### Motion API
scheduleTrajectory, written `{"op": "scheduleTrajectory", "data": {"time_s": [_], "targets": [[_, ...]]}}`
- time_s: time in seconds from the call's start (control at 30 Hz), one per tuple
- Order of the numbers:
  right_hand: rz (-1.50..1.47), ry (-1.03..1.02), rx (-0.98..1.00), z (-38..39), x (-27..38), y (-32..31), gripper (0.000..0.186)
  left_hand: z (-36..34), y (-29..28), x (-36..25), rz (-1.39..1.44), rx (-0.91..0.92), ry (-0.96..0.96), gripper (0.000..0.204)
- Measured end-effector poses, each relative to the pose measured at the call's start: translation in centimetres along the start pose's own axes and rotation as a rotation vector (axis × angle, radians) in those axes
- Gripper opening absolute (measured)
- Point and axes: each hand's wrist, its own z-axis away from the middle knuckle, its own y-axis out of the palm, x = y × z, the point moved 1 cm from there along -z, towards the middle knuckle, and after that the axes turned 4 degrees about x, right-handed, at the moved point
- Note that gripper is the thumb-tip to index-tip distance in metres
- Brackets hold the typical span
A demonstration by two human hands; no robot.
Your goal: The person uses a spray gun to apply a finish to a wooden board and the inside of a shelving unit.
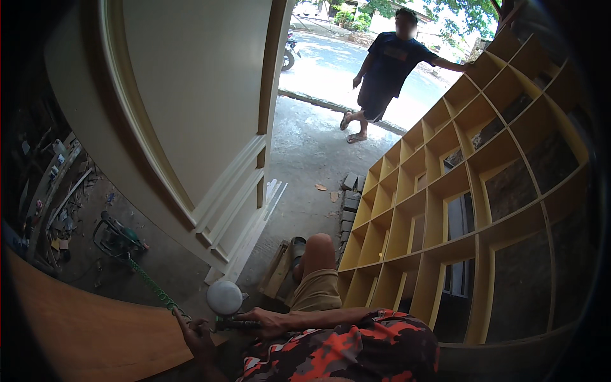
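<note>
My right hand (267, 321) is closed around the black handle of a spray gun (238, 323), which has a round silver cup (224, 297) on top. Just left of it, my left hand (196, 334) has curled fingers on the green coiled hose (153, 290); its exact grip is partly hard to make out. The hose runs up-left to a green-and-black machine (124, 235) on the concrete floor. A wooden board (95, 305) lies at the lower left, near my left hand.
A cream panelled door or board (207, 95) stands at left on white strips (245, 251). A yellow cubby shelf (471, 165) leans along the right. Beyond, a person (388, 76) stands touching it, near pavers (350, 200) and a street with a motorbike (287, 59). Clutter (60, 216) lies far left.
</note>
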Motion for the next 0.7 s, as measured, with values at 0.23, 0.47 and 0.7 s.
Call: {"op": "scheduleTrajectory", "data": {"time_s": [0.23, 0.47, 0.7], "targets": [[0.043, 0.023, -0.053, 0.9, 0.4, -0.7, 0.05, -2.1, -2.4, -3.4, 0.088, -0.178, 0.129, 0.104], [0.01, -0.005, -0.045, 0.0, -1.1, 0.6, 0.052, -1.6, -2.1, -4.8, 0.088, -0.168, 0.133, 0.103], [-0.003, 0.008, -0.043, 0.1, -1.7, 0.4, 0.049, -1.7, -1.7, -3.6, 0.082, -0.163, 0.113, 0.104]]}}
